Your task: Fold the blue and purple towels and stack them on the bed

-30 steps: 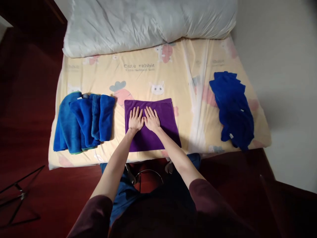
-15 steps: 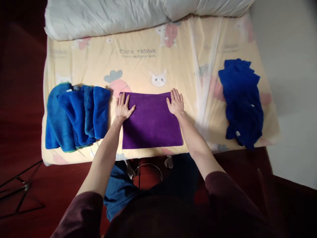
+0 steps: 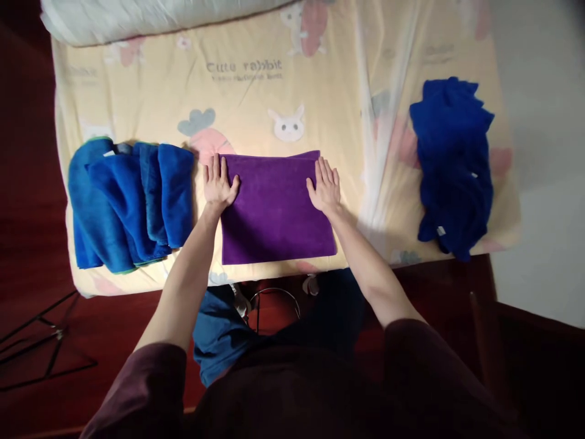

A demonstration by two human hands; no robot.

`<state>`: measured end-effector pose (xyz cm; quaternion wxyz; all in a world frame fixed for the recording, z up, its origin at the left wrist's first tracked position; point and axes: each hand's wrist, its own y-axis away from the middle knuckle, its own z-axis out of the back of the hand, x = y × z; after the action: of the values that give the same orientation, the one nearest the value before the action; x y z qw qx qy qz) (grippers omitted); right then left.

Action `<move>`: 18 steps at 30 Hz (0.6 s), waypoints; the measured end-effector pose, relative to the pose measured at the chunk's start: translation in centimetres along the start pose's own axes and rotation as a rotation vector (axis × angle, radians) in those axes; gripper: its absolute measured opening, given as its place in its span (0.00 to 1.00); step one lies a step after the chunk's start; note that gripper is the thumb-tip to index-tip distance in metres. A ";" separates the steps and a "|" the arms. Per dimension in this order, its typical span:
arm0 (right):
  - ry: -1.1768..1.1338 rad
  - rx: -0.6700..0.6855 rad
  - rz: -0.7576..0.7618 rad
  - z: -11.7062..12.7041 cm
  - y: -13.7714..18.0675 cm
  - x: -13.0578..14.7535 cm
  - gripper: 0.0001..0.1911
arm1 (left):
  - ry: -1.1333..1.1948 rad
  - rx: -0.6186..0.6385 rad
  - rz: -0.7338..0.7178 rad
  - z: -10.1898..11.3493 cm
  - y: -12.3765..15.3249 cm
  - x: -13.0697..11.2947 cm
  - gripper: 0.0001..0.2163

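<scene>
The left hand (image 3: 220, 189) and right hand (image 3: 326, 192) lie flat, fingers slightly spread, gripping nothing; the rectangular purple fabric cloth (image 3: 275, 210) lies between them, touching both. Folded fuzzy blue towels (image 3: 175, 198) lie beside the left fingers.

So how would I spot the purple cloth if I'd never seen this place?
Find the yellow rabbit-print sheet. By its near edge, between the blue cloths on the left and the blue heap on the right, the purple cloth lies flat, with the left hand and right hand at its side edges. Its neighbours are blue; only this one is purple.
</scene>
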<state>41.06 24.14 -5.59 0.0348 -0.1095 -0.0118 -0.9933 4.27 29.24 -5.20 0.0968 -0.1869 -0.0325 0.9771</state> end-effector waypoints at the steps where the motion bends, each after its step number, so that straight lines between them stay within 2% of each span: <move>1: 0.003 0.003 -0.002 0.1 -0.3 0.2 0.37 | 0.001 -0.005 0.008 0.1 0.0 -0.3 0.38; 3: -0.003 -0.001 -0.012 0.8 -0.3 1.1 0.37 | 0.013 -0.021 0.042 0.6 0.9 -1.4 0.37; 5: -0.017 -0.027 -0.013 2.1 1.0 2.4 0.37 | 0.029 -0.031 0.055 1.4 3.4 -3.0 0.35; 7: -0.030 -0.071 0.019 3.4 4.1 3.9 0.36 | 0.045 0.008 -0.004 2.1 7.7 -4.5 0.34; 9: -0.044 -0.096 0.083 3.9 8.7 5.1 0.35 | 0.056 0.070 -0.083 2.5 13.5 -5.5 0.32; 11: -0.062 -0.045 0.164 3.7 13.7 5.7 0.34 | 0.028 0.055 -0.048 2.8 19.4 -6.0 0.30; 13: -0.071 -0.023 0.142 2.9 18.1 5.7 0.33 | 0.006 0.013 0.015 2.9 24.3 -6.1 0.30; 16: -0.082 -0.060 0.043 2.1 22.5 5.2 0.32 | 0.013 0.015 0.011 3.3 29.3 -5.9 0.30; 18: -0.107 -0.085 0.057 1.8 24.4 4.8 0.31 | 0.018 0.011 0.017 3.4 31.5 -5.6 0.30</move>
<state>38.56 -0.48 -2.40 0.0579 -0.1641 0.0318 -0.9842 2.52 -2.85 -3.14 0.0901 -0.1954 -0.0245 0.9763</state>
